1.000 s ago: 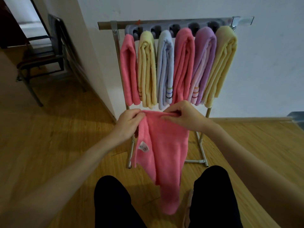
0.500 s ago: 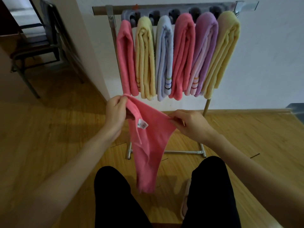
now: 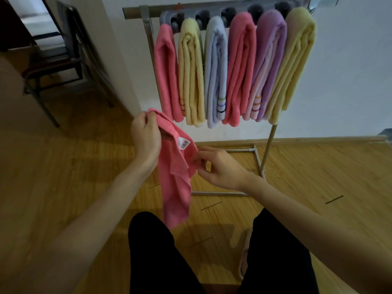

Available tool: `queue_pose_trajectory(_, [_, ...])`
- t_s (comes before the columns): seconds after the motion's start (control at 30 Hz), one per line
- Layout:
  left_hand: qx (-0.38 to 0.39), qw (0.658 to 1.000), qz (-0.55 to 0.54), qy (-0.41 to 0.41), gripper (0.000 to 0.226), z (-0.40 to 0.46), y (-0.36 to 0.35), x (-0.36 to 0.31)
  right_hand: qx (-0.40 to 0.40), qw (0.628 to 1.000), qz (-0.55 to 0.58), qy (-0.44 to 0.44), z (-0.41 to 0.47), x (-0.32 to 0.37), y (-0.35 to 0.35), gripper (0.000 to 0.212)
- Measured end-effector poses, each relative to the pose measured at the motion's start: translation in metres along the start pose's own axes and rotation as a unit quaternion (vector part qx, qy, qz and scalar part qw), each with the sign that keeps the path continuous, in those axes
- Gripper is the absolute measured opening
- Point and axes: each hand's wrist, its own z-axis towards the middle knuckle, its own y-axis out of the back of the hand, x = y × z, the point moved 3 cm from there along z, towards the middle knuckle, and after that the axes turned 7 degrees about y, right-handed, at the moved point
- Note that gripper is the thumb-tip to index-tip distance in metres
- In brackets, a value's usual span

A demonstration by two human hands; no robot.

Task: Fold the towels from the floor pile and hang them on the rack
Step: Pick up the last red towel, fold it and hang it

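Chair (image 3: 57,60) with a dark metal frame stands at the far left on the wooden floor (image 3: 63,177), beside the corner of a white wall (image 3: 350,71). Next comes the left hand (image 3: 145,137), raised in front of the rack; its fingers are curled and closed on the top corner of a pink towel (image 3: 175,183). This towel is in the air, in front of the person's legs, and hangs down from the left hand as a long narrow strip of soft, slightly wrinkled cloth. A small white label (image 3: 183,143) with a barcode is on its upper edge, just beside the left hand. The lower end of the towel hangs over the black trousers (image 3: 154,251) at the left knee. The right hand (image 3: 221,167) is lower than the left one and touches the right edge of the towel; thumb and fingers are bent together and pinch the cloth there. Behind the hands stands the metal rack (image 3: 268,145), close to the wall. Six folded towels hang on it side by side, touching each other: pink (image 3: 167,77), yellow (image 3: 191,81), pale blue (image 3: 215,77), pink (image 3: 239,71), purple (image 3: 267,66) and yellow (image 3: 293,64).
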Motion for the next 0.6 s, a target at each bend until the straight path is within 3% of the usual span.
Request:
queue_pose_trajectory(0.07, [-0.012, 1.0, -0.003, -0.012, 0.025, 0.001, 0.0, -0.002, -0.006, 1.0, 0.013, 0.007, 0.005, 0.006, -0.001, 0.014])
queue_pose_trajectory(0.23, [-0.035, 0.999, -0.022, -0.008, 0.026, 0.001, -0.003, 0.001, -0.054, 0.998, 0.025, -0.008, 0.016, 0.008, -0.005, 0.025])
queue_pose_trajectory(0.4, [-0.058, 0.998, -0.026, 0.019, 0.025, 0.007, 0.0, 0.005, -0.091, 0.995, 0.025, -0.037, 0.014, -0.001, 0.0, 0.014])
queue_pose_trajectory(0.6, [0.012, 0.998, -0.002, 0.059, 0.03, 0.004, 0.011, 0.034, -0.161, 0.981, 0.051, -0.093, 0.015, -0.016, 0.033, 0.006])
